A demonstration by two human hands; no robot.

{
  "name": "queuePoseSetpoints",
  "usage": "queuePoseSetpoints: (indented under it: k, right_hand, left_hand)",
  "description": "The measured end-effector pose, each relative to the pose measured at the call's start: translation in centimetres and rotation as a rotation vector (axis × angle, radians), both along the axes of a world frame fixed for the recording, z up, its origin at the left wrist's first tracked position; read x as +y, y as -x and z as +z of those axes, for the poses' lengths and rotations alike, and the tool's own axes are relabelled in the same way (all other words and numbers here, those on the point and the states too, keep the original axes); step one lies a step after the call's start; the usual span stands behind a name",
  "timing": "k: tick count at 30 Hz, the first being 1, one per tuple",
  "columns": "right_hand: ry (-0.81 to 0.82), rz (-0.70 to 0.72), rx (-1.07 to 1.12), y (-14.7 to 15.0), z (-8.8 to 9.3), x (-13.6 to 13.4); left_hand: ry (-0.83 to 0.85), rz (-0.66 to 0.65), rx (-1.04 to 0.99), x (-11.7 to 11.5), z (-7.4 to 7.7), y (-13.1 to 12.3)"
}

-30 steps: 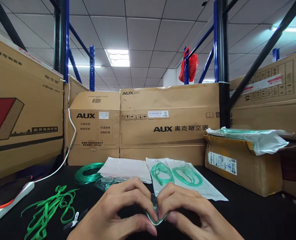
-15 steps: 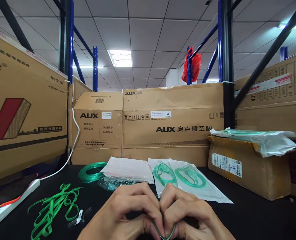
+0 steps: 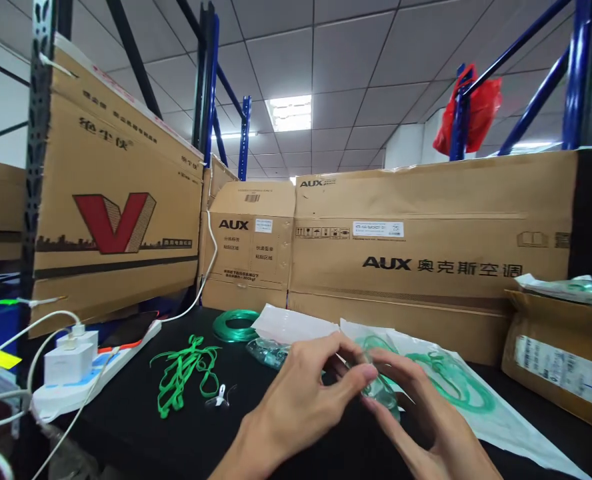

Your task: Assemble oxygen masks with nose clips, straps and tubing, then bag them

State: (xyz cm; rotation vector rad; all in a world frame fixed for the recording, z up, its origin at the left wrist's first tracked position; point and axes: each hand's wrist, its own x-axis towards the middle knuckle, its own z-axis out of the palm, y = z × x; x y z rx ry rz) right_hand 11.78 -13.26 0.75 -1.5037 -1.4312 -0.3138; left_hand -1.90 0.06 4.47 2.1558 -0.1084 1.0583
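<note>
A clear, greenish plastic piece (image 3: pixel 385 398) is held between my two hands above the black table. My left hand (image 3: pixel 309 383) has its thumb and fingers closed at the upper left edge of the piece. Curved around the other side, my right hand (image 3: pixel 426 407) grips it between thumb and fingers. The fingers cover much of the piece, so its full shape is hidden. Beyond the hands lie white pouches with coiled green tubing (image 3: pixel 476 400). Left of them rests a bag of clear greenish parts (image 3: pixel 271 353).
Green elastic straps (image 3: pixel 170 404) lie in a tangle at the left, near a small white clip (image 3: pixel 221 396). Behind are a green tubing coil (image 3: pixel 225 327) and a white packet (image 3: pixel 301 323). A power strip (image 3: pixel 121 367) borders the left; a carton (image 3: pixel 551 363) stands right. Large boxes (image 3: pixel 336 267) close off the back.
The view has swung to the left. My hands, earlier pressed together low over a thin curved edge, are now raised and farther apart, with the clear piece showing between them.
</note>
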Motion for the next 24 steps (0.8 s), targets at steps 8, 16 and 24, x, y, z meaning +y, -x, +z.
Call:
queuePoseSetpoints:
  k: [8,16,24]
  right_hand:
    - [0.290,-0.227,-0.162,-1.6,0.9,-1.3]
    - [0.325,-0.211,-0.154,-1.0,1.2,-1.6]
    - [0.346,-0.178,-0.140,-1.5,0.8,-1.9]
  left_hand:
    - [-0.305,0.621,0.440,12.5,-2.3,9.1]
    - [-0.314,0.569,0.667,19.1,-5.6,14.9]
    - [-0.414,0.510,0.603,19.5,-4.3,11.0]
